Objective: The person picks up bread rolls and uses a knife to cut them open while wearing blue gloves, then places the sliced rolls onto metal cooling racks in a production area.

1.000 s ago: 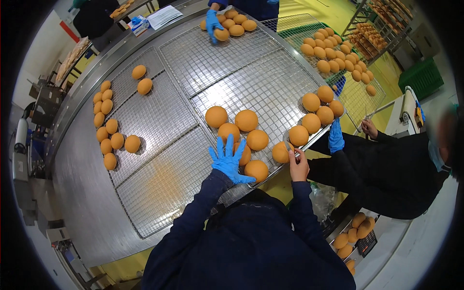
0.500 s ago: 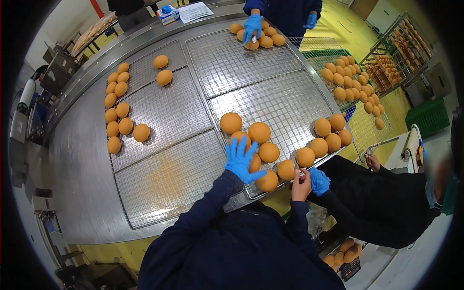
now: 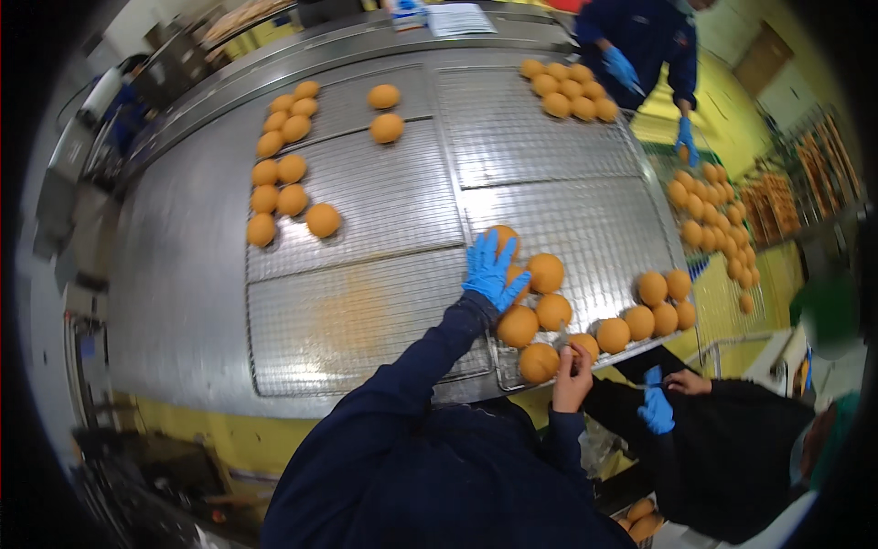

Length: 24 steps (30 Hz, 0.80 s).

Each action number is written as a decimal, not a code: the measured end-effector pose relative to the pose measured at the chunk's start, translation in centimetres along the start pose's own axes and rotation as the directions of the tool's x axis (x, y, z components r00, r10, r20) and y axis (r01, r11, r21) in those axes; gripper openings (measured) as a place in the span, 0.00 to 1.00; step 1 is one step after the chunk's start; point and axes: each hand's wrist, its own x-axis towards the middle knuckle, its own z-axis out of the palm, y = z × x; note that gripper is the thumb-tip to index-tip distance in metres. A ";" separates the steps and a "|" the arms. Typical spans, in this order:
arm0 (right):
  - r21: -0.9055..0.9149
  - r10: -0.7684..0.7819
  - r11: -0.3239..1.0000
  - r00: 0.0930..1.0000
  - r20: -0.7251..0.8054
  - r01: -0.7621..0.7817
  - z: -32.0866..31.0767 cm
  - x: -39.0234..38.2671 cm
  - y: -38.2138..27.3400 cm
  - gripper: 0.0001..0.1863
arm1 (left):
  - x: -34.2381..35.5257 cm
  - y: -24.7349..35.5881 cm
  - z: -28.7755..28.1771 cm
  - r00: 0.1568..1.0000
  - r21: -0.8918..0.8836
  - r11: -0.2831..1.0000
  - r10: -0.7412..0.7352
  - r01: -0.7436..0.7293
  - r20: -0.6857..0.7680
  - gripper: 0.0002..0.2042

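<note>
Round golden-brown buns (image 3: 546, 273) lie on wire racks (image 3: 366, 311) set on a steel table. My left hand (image 3: 492, 270), in a blue glove, rests with spread fingers on one bun of the near cluster and touches the one behind it. My right hand (image 3: 573, 377) is bare, its thumb and fingers pinched together at a bun (image 3: 583, 348) by the rack's near edge. A thin, shiny sliver shows at the fingertips; its kind is too small to make out.
Across the table stands a co-worker (image 3: 631, 46) in blue gloves, beside a rack of buns (image 3: 709, 215) over a green crate. Another person in black (image 3: 732, 439) is close on my right. More buns (image 3: 293, 128) sit at the far left. A bread trolley (image 3: 814, 174) stands behind.
My left hand has moved off the nearer buns to those farther back. The far co-worker has let go of the corner buns and reaches toward the crate. The whole view has shifted.
</note>
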 end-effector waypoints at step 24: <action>0.122 -0.101 0.992 0.677 0.729 0.017 23.5 -18.9 -17.0 0.18 | -6.1 -31.2 -34.3 0.735 0.107 0.787 -0.504 0.607 -0.454 0.38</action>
